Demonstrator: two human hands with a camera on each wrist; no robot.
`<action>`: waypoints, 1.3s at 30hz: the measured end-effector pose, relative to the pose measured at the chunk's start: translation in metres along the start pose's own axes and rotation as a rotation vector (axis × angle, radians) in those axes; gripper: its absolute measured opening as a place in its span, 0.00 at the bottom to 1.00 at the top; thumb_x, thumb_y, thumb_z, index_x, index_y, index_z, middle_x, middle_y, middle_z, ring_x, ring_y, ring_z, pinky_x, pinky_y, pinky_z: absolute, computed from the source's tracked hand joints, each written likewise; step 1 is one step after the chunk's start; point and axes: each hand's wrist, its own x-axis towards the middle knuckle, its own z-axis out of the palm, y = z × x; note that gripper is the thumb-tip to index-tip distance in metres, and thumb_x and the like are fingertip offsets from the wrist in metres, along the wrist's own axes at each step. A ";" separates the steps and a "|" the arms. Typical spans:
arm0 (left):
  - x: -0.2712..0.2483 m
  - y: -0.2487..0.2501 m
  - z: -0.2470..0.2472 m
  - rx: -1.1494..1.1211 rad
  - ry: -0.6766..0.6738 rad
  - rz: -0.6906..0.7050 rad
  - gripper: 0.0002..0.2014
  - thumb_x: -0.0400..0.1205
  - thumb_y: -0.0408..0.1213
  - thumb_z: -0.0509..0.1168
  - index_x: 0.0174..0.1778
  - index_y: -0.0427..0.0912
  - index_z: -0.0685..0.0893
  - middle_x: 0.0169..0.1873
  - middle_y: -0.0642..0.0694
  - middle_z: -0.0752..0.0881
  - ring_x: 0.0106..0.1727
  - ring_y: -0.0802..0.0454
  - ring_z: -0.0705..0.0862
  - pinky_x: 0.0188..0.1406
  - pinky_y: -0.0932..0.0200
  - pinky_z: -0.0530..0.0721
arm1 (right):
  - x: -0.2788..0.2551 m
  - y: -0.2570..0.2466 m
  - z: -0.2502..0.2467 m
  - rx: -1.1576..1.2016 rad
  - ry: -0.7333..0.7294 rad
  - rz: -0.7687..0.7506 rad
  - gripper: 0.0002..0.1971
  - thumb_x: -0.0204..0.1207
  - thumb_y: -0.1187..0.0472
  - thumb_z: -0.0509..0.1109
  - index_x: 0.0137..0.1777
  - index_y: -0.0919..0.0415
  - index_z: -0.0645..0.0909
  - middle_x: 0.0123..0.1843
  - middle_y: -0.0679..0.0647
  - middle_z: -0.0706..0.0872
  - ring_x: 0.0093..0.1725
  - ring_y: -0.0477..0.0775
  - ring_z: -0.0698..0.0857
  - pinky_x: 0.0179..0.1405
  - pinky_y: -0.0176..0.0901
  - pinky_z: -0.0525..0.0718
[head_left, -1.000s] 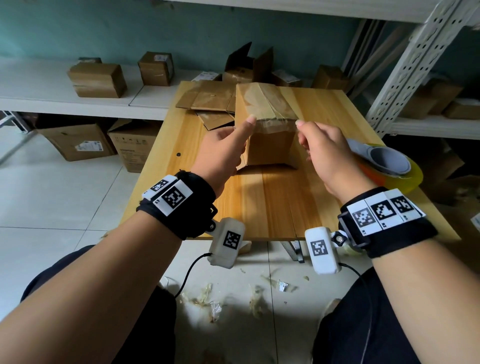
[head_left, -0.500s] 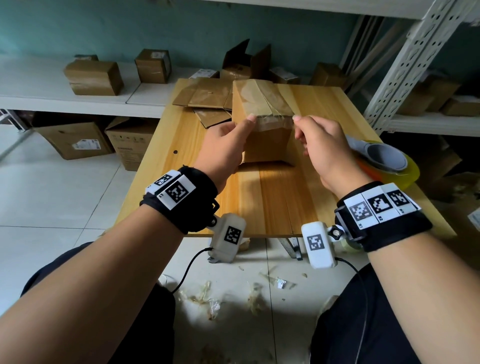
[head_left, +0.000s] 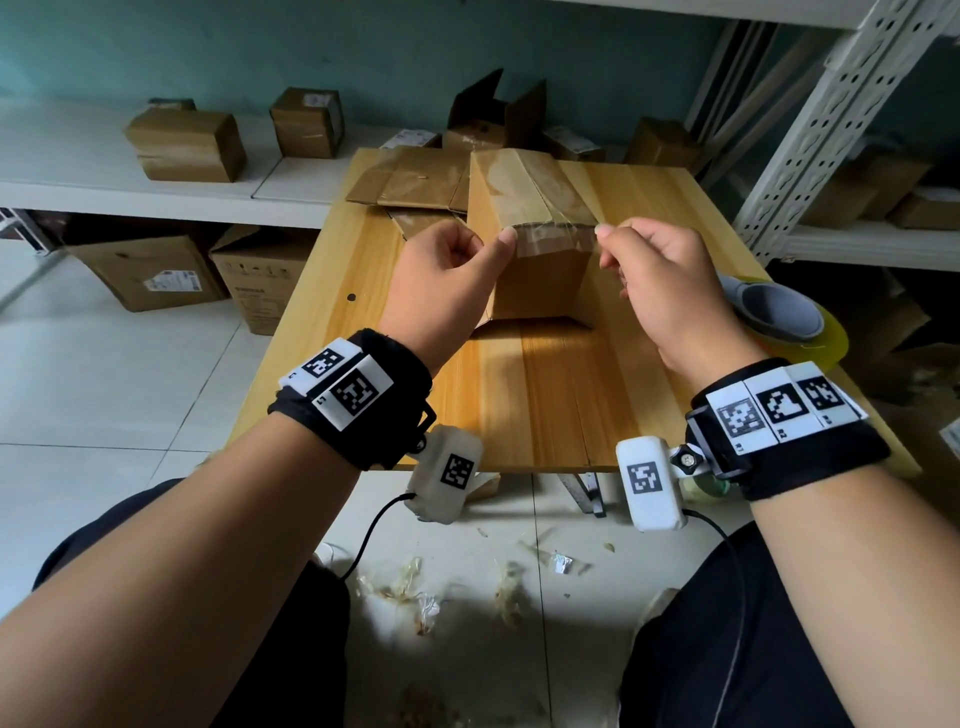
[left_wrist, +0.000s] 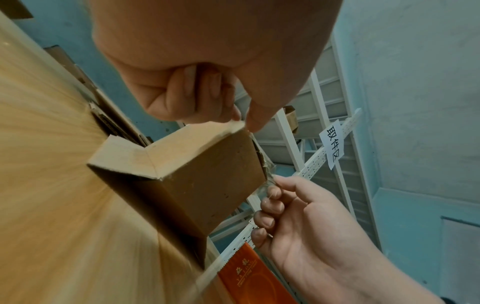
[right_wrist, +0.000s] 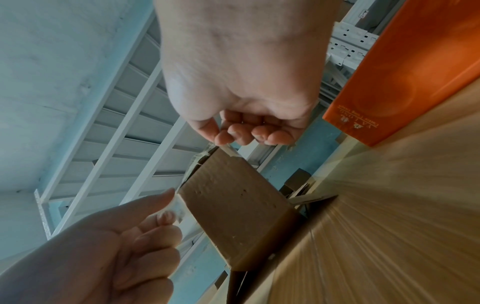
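Note:
A brown cardboard box (head_left: 535, 280) stands on the wooden table (head_left: 545, 395), its top seam covered with clear tape. A short strip of clear tape (head_left: 553, 236) runs across the box's near top edge. My left hand (head_left: 505, 240) pinches the strip's left end between thumb and forefinger. My right hand (head_left: 602, 229) pinches the right end. The left wrist view has the left hand (left_wrist: 241, 120) at the box (left_wrist: 207, 170) corner and the right hand (left_wrist: 270, 185) opposite. In the right wrist view the right hand (right_wrist: 221, 139) and left hand (right_wrist: 171, 207) hold the tape ends (right_wrist: 179, 205) beside the box (right_wrist: 233, 207).
A roll of packing tape (head_left: 784, 317) with an orange label lies at the table's right edge. Flattened cardboard (head_left: 410, 182) sits at the far left of the table. Small boxes (head_left: 187, 145) stand on the low white shelf behind. A white metal rack (head_left: 831, 119) rises at right.
Both hands stay at the box's near top edge, each holding a tape end. The strip now looks pulled taut across the edge. The view has shifted slightly.

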 end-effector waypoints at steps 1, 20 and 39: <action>-0.001 0.000 -0.001 0.018 0.003 0.014 0.18 0.86 0.55 0.71 0.43 0.42 0.83 0.28 0.56 0.78 0.27 0.62 0.73 0.29 0.66 0.74 | 0.000 0.000 -0.001 -0.004 -0.001 -0.011 0.18 0.87 0.47 0.66 0.34 0.49 0.79 0.36 0.65 0.75 0.38 0.54 0.76 0.43 0.51 0.75; -0.010 0.009 -0.008 0.105 0.020 0.071 0.18 0.89 0.49 0.68 0.45 0.36 0.84 0.35 0.44 0.88 0.33 0.59 0.80 0.32 0.53 0.81 | -0.009 -0.006 0.000 -0.029 -0.033 -0.080 0.18 0.88 0.48 0.66 0.36 0.53 0.81 0.41 0.74 0.80 0.42 0.66 0.81 0.47 0.61 0.82; -0.009 0.009 -0.010 0.093 0.009 0.003 0.20 0.90 0.53 0.66 0.44 0.42 0.92 0.41 0.42 0.94 0.33 0.59 0.84 0.36 0.58 0.82 | -0.011 -0.001 0.002 0.008 -0.082 -0.047 0.17 0.88 0.46 0.66 0.42 0.49 0.91 0.44 0.58 0.92 0.47 0.47 0.88 0.51 0.47 0.85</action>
